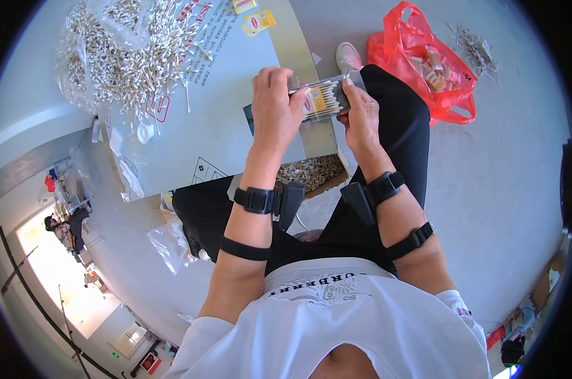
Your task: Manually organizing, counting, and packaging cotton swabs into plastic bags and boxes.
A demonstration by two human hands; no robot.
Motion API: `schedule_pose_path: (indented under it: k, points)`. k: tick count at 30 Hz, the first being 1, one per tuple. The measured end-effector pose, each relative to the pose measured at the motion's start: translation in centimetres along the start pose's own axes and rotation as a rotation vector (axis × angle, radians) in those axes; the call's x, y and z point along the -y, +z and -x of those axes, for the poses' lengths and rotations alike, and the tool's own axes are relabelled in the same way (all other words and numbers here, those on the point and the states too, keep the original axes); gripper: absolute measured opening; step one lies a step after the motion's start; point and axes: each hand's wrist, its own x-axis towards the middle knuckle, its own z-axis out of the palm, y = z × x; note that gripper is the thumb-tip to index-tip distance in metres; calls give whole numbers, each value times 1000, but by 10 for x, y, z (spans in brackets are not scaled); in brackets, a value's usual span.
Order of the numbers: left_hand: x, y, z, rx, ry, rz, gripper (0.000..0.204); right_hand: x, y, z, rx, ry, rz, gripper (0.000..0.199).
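both hands, left hand (274, 104) and right hand (360, 114), gripping a clear box of cotton swabs (322, 98); loose swabs (131, 54) heaped on the worktop (235, 114)

clear swab packet (324, 101) between hands, red bag (447, 95) right, yellow labels (259, 22) top

Bright daylight, soft shadows, sharp centre, rim bent (possibly slightly blurred)

A smooth pale grey concrete floor (501, 164) spreads out in bright light — on it, right of the flat grey cardboard work sheet (235, 107), slumps a crumpled red plastic bag (450, 95).
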Motion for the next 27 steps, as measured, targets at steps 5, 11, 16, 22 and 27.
schedule_pose_path:
  k: [5, 11, 16, 22, 27]
  points:
    - [-1, 13, 42, -40, 48, -254, 77, -7, -7, -13, 15, -109, 86, 26]
    - [-10, 27, 58, 131, -47, -361, 87, -4, 4, -7, 11, -229, 134, 22]
    - [-5, 28, 63, 45, -60, -281, 86, -3, 5, -3, -12, -220, 132, 23]
    - [-7, 29, 60, 104, -91, -384, 89, -10, 3, -9, 5, -307, 135, 24]
    - [-5, 28, 61, 133, -94, -373, 93, -15, 1, -13, 25, -414, 198, 24]
